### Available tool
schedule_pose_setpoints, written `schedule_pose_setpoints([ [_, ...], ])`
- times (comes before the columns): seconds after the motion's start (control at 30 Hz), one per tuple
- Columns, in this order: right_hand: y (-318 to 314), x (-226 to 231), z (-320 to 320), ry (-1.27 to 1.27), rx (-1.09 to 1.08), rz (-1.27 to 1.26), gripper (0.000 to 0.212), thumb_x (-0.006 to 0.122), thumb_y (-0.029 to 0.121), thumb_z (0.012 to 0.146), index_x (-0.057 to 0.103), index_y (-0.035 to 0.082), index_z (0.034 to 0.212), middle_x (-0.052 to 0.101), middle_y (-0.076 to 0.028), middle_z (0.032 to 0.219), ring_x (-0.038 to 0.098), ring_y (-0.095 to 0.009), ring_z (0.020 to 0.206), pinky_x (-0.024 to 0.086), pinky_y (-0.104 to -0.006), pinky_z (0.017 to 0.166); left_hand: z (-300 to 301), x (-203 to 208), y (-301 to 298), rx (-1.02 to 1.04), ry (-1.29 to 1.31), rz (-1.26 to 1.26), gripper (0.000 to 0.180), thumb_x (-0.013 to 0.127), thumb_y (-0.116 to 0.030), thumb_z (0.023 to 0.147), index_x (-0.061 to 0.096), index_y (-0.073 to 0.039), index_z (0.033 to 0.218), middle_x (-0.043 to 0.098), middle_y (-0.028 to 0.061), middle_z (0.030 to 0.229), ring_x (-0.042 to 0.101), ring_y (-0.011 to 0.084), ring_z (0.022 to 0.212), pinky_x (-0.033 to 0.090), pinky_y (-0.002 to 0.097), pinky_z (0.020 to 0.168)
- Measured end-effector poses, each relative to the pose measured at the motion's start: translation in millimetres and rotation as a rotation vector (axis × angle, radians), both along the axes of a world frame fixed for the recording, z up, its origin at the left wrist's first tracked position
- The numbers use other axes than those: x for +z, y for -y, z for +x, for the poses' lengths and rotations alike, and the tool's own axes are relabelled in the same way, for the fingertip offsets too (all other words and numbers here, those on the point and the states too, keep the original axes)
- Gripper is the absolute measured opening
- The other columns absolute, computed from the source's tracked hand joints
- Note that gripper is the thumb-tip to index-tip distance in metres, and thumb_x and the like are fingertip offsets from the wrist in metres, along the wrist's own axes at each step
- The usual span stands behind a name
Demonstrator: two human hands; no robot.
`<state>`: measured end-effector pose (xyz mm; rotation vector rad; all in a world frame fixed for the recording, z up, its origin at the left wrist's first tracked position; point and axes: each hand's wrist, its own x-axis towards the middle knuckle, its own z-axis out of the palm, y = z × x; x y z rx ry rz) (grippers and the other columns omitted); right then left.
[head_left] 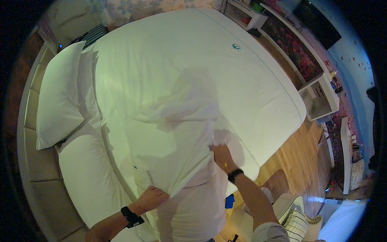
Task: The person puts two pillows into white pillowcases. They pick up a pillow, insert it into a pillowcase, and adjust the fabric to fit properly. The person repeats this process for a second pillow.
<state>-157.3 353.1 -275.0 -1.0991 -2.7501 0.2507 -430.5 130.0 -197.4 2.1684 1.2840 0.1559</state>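
A white pillowcase lies on the near side of the bed, its hem stretched slantwise between my hands. My left hand is closed on the hem at its nearer left end. At the farther right end my right hand grips the same hem, fingers curled into the cloth. Out from under the hem toward me comes a plump, pale pillow; its far part is hidden inside the cloth. Loose folds bunch up at the pillowcase's far end.
Two white pillows, one upper and one nearer, lean along the padded headboard at left. A white duvet covers the bed. White shelving lines the right wall. A chair with a plaid cushion stands at lower right on the wooden floor.
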Motion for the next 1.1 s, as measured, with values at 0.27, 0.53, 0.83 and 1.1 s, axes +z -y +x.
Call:
schedule_pose_setpoints([
  [0.27, 229.3, 31.4, 77.4, 0.08, 0.152, -0.489, 0.023, 0.046, 0.011, 0.075, 0.048, 0.004, 0.097, 0.055, -0.011, 0.06, 0.055, -0.028, 0.054, 0.043, -0.0398, 0.053, -13.1, -4.8, 57.4, 0.299, -0.199, -0.04, 0.011, 0.052, -0.017, 0.074, 0.053, -0.009, 0.081, 0.056, 0.0072, 0.064, 0.055, 0.0256, 0.064, 0.041, 0.0376, 0.066],
  [0.53, 168.0, 33.5, 103.9, 0.23, -0.114, -0.397, 0.026, 0.051, 0.011, 0.071, 0.052, 0.009, 0.097, 0.054, -0.012, 0.061, 0.055, -0.028, 0.059, 0.041, -0.0404, 0.054, 65.1, 36.8, 151.1, 0.125, 0.138, -0.345, 0.019, 0.045, -0.019, 0.082, 0.051, -0.006, 0.095, 0.056, 0.0126, 0.08, 0.054, 0.0288, 0.076, 0.039, 0.0423, 0.071],
  [0.83, 249.2, 29.6, 92.1, 0.195, 0.049, -0.574, 0.03, 0.052, 0.008, 0.067, 0.051, 0.01, 0.097, 0.057, -0.01, 0.072, 0.055, -0.027, 0.068, 0.041, -0.0388, 0.06, -5.1, -11.3, 125.2, 0.445, -0.15, -0.164, 0.014, 0.049, -0.015, 0.074, 0.056, -0.009, 0.085, 0.059, 0.0093, 0.076, 0.057, 0.025, 0.072, 0.041, 0.0407, 0.065],
  [1.1, 215.7, 30.4, 115.5, 0.259, 0.021, -0.606, 0.029, 0.054, 0.01, 0.068, 0.048, 0.009, 0.096, 0.057, -0.011, 0.074, 0.053, -0.028, 0.071, 0.04, -0.0384, 0.061, 77.7, 44.9, 196.0, 0.548, 0.319, -0.462, 0.014, 0.047, -0.015, 0.084, 0.053, -0.003, 0.083, 0.043, 0.0091, 0.06, 0.038, 0.0207, 0.052, 0.033, 0.0353, 0.051],
])
